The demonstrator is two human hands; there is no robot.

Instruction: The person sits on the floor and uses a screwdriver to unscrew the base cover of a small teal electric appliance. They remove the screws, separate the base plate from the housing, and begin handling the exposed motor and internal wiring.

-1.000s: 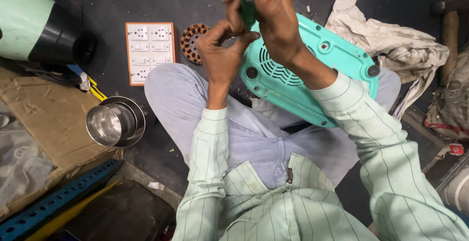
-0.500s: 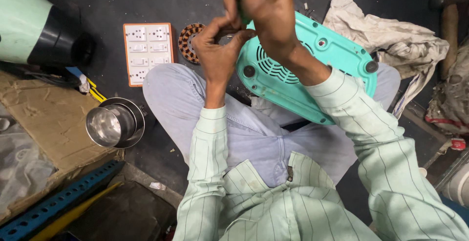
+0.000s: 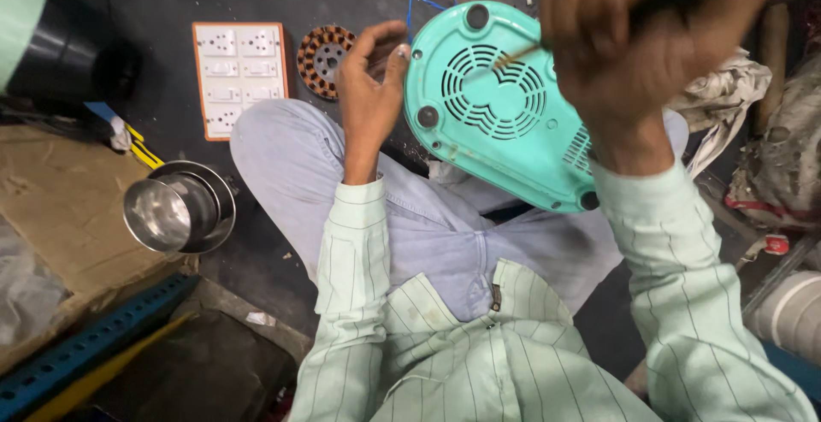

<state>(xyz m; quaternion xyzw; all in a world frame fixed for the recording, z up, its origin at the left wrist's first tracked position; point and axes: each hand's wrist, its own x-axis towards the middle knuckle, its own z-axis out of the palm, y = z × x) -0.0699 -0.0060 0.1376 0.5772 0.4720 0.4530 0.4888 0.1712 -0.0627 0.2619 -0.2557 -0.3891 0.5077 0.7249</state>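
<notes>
Teal appliance base (image 3: 505,106) lies underside up across the person's lap, propped on the thighs — vent grille and round rubber feet facing the camera.

Right hand (image 3: 637,41) is clenched around a dark tool handle, close to the lens and blurred; a thin shaft, likely a screwdriver (image 3: 517,54), runs down from it with the tip at the vent grille of the base. Left hand (image 3: 369,80) rests at the base's left edge, fingers loosely curled and steadying it, not gripping anything I can make out.

Step in hand, by my reading: working the fasteners on the underside. The next move seems to call for seating the tip square in a screw head while the left hand keeps the base from rocking.

Left of the base, on the dark floor: a copper-wound motor stator (image 3: 323,59), then a white switch panel (image 3: 238,76) with an orange rim. Further left and nearer the person, a steel cup (image 3: 175,210) lies on its side at the edge of a cardboard sheet (image 3: 60,217) — nothing visible inside it. Right of the base, a crumpled rag (image 3: 727,97).
</notes>
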